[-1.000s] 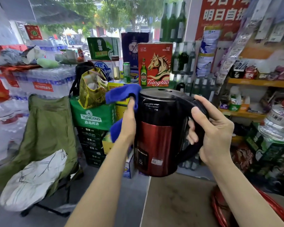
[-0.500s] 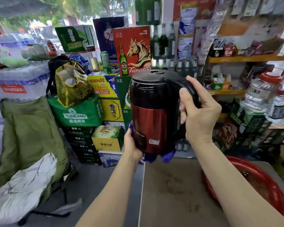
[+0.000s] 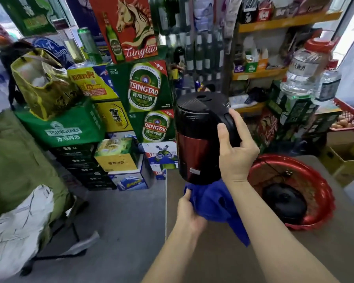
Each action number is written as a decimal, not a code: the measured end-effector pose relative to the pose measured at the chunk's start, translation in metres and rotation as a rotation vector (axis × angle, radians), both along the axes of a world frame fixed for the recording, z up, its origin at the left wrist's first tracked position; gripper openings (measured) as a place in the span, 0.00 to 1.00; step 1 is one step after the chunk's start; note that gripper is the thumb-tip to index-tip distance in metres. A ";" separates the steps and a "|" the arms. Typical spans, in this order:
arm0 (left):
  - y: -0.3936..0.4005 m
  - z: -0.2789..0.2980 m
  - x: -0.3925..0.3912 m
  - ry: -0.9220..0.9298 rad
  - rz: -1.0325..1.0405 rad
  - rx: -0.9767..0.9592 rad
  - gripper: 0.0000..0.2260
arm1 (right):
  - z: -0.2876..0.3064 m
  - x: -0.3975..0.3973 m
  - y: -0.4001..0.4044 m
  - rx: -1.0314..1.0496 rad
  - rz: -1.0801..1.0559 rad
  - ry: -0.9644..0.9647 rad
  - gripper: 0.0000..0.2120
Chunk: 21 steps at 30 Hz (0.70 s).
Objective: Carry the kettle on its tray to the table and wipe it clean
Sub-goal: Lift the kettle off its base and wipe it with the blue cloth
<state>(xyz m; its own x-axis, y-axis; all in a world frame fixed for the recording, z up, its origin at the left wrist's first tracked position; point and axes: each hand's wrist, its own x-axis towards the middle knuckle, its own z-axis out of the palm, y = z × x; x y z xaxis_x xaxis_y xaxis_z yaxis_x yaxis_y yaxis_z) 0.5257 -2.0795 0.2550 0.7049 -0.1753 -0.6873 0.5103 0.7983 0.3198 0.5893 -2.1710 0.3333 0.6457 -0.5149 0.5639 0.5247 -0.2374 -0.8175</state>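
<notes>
Kettle (image 3: 196, 139) held in air above table (image 3: 223, 258), tilted. Right hand (image 3: 236, 152) grip wrapped around its black handle. Left hand (image 3: 189, 211) grip bunching blue cloth (image 3: 215, 203) against kettle's underside. Red tray (image 3: 319, 193) beside, holding black base (image 3: 284, 203).

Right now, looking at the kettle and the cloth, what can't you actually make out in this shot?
Head view only:
- The underside of the kettle: covered by the blue cloth bunched beneath it.
- The kettle's far side: turned away from the camera.
- Most of the handle: wrapped by the right hand.
- Left hand fingers: buried in the cloth.
- The kettle's small label: too blurred to read.
- Whether any dirt remains: the glossy surface doesn't show it.
</notes>
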 end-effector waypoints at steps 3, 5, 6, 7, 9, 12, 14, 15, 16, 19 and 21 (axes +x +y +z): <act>0.016 -0.025 -0.022 0.065 0.035 -0.057 0.23 | -0.051 0.012 -0.015 0.028 -0.003 0.092 0.17; 0.032 -0.038 -0.035 0.090 0.055 -0.078 0.24 | -0.088 0.018 -0.018 0.002 0.005 0.151 0.18; 0.039 -0.044 -0.040 0.098 0.067 -0.086 0.24 | -0.105 0.019 -0.019 -0.012 0.009 0.183 0.18; 0.045 -0.048 -0.044 0.112 0.081 -0.071 0.23 | -0.122 0.020 -0.019 -0.022 0.007 0.213 0.19; 0.054 -0.055 -0.048 0.130 0.108 -0.010 0.23 | -0.151 0.020 -0.018 -0.042 -0.027 0.252 0.19; 0.059 -0.057 -0.052 0.112 0.163 0.082 0.26 | -0.182 0.007 -0.012 -0.107 -0.091 0.230 0.20; 0.057 -0.058 -0.052 0.135 0.128 0.140 0.25 | -0.192 -0.004 -0.005 -0.149 -0.070 0.207 0.21; 0.054 -0.059 -0.054 0.173 0.111 0.170 0.24 | -0.197 -0.010 -0.001 -0.171 -0.034 0.210 0.21; 0.051 -0.058 -0.056 0.193 0.084 0.191 0.22 | -0.203 -0.018 0.002 -0.187 0.002 0.223 0.21; 0.043 -0.054 -0.062 0.253 0.000 0.228 0.21 | -0.226 -0.044 0.000 -0.222 0.082 0.292 0.23; 0.039 -0.053 -0.065 0.267 -0.026 0.235 0.20 | -0.238 -0.060 -0.004 -0.261 0.123 0.344 0.25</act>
